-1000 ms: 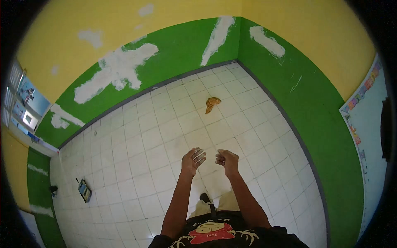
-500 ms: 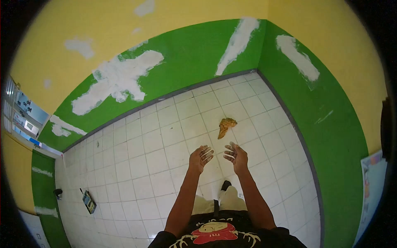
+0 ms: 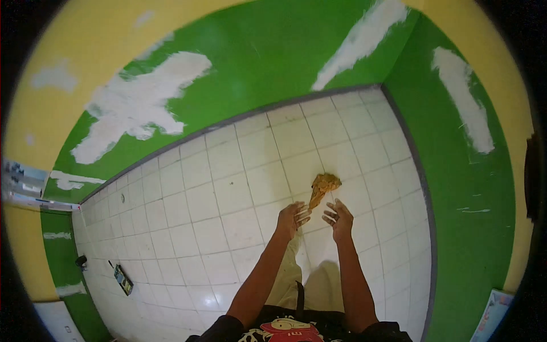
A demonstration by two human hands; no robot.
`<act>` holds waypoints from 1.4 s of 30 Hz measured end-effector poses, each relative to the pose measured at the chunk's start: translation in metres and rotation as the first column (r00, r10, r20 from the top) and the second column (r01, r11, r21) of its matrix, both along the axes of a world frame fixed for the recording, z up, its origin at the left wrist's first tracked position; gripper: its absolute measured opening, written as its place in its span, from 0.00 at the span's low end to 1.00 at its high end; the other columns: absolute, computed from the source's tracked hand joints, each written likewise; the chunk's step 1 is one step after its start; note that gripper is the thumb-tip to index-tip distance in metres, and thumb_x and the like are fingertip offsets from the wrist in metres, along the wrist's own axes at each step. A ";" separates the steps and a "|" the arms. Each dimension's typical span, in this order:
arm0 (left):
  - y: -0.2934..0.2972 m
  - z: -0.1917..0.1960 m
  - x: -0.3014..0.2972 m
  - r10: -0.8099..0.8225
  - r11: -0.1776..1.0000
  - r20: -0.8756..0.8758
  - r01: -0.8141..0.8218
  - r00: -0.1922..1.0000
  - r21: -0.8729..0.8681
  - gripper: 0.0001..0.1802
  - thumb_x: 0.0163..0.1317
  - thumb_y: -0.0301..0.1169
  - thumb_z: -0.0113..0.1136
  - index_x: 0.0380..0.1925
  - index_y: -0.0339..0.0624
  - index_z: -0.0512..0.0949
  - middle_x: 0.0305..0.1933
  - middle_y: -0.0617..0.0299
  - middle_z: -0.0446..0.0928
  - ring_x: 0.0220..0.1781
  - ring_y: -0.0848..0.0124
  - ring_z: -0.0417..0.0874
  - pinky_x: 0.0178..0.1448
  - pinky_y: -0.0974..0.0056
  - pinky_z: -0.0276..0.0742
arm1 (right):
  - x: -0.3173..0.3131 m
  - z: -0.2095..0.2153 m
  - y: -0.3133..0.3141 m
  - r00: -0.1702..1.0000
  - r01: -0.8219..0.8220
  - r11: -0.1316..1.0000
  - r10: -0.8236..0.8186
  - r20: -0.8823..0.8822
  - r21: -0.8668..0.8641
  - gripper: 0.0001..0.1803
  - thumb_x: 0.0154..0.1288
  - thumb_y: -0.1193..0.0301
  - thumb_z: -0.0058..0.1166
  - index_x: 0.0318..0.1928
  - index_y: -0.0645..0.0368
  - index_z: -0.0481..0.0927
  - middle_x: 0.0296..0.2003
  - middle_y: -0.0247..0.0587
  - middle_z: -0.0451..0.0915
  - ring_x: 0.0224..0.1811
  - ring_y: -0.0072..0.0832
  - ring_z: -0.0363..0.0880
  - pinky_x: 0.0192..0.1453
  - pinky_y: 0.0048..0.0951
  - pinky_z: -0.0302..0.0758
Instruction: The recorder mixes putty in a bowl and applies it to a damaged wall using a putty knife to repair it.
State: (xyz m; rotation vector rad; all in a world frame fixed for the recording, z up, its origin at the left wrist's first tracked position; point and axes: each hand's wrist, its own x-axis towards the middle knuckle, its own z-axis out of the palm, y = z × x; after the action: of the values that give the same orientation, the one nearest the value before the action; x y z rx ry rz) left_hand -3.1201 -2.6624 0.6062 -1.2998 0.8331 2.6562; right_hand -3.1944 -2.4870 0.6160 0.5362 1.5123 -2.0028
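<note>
A crumpled brown-orange piece, which looks like a rag (image 3: pixel 326 186), lies on the white tiled floor (image 3: pixel 219 214) ahead of me. My left hand (image 3: pixel 293 219) is held out in front of my body, fingers apart and holding nothing; in the picture its fingertips come near the rag's narrow lower end. To the right of it, my right hand (image 3: pixel 340 220) also has spread fingers with nothing in them. Both palms face inward with a gap between them. The hands appear above the floor, and neither visibly grips the rag. Pale dust or residue shows on the fingers.
A green wall (image 3: pixel 256 68) with white filler patches (image 3: pixel 148 94) runs ahead and meets another green wall (image 3: pixel 461 188) on the right. A flat dark box-like item (image 3: pixel 123 279) lies on the floor at left, near a small black object (image 3: pixel 81 261) by the wall.
I have come closer to the rag and the corner; the wall patches look larger. Both hands remain open, now appearing much nearer the rag's lower end.
</note>
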 end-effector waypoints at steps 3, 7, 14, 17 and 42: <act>-0.024 -0.057 -0.042 -0.079 0.996 -0.036 0.077 0.996 -0.045 0.23 0.70 0.43 0.52 0.56 0.36 0.72 0.53 0.51 0.79 0.49 0.57 0.84 0.52 0.54 0.83 | -0.046 -0.051 -0.025 0.998 -0.027 0.999 0.027 0.050 0.016 0.31 0.69 0.59 0.53 0.68 0.58 0.65 0.55 0.46 0.77 0.46 0.36 0.79 0.52 0.39 0.79; -0.048 -0.112 -0.112 -0.132 0.990 0.077 0.136 0.988 -0.039 0.23 0.70 0.42 0.52 0.56 0.36 0.71 0.55 0.51 0.77 0.54 0.55 0.81 0.57 0.52 0.81 | -0.104 -0.148 -0.036 0.992 -0.035 0.984 0.013 0.124 0.176 0.26 0.70 0.67 0.49 0.68 0.53 0.68 0.54 0.44 0.78 0.43 0.32 0.81 0.46 0.32 0.81; -0.053 -0.256 -0.183 -0.170 0.985 0.157 0.173 0.973 -0.002 0.24 0.70 0.41 0.52 0.58 0.34 0.69 0.58 0.46 0.74 0.58 0.53 0.79 0.63 0.51 0.76 | -0.170 -0.376 -0.018 0.942 -0.329 0.887 0.333 0.044 0.324 0.33 0.66 0.62 0.58 0.70 0.52 0.64 0.44 0.40 0.79 0.41 0.29 0.81 0.43 0.33 0.81; -0.036 -0.312 -0.201 -0.194 0.981 0.204 0.195 0.960 0.018 0.25 0.70 0.41 0.51 0.58 0.32 0.68 0.59 0.46 0.74 0.59 0.52 0.79 0.63 0.51 0.76 | -0.201 -0.478 0.007 0.794 -0.323 0.584 0.596 -0.123 0.744 0.39 0.57 0.59 0.66 0.69 0.46 0.66 0.49 0.47 0.80 0.50 0.39 0.80 0.53 0.43 0.78; 0.107 -0.081 -0.182 -0.482 0.791 -0.037 0.452 0.876 0.412 0.31 0.73 0.56 0.37 0.63 0.47 0.69 0.61 0.58 0.74 0.61 0.61 0.76 0.63 0.52 0.74 | -0.076 -0.070 0.066 0.789 -0.133 0.410 0.594 -0.154 0.902 0.35 0.47 0.64 0.69 0.60 0.43 0.76 0.69 0.53 0.56 0.71 0.60 0.52 0.72 0.52 0.55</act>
State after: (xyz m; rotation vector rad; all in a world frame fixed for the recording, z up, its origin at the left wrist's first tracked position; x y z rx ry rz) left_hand -3.3019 -2.5557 0.5251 -0.9247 0.4649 2.2089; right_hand -3.2704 -2.4209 0.5462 -0.0011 2.6669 -0.8748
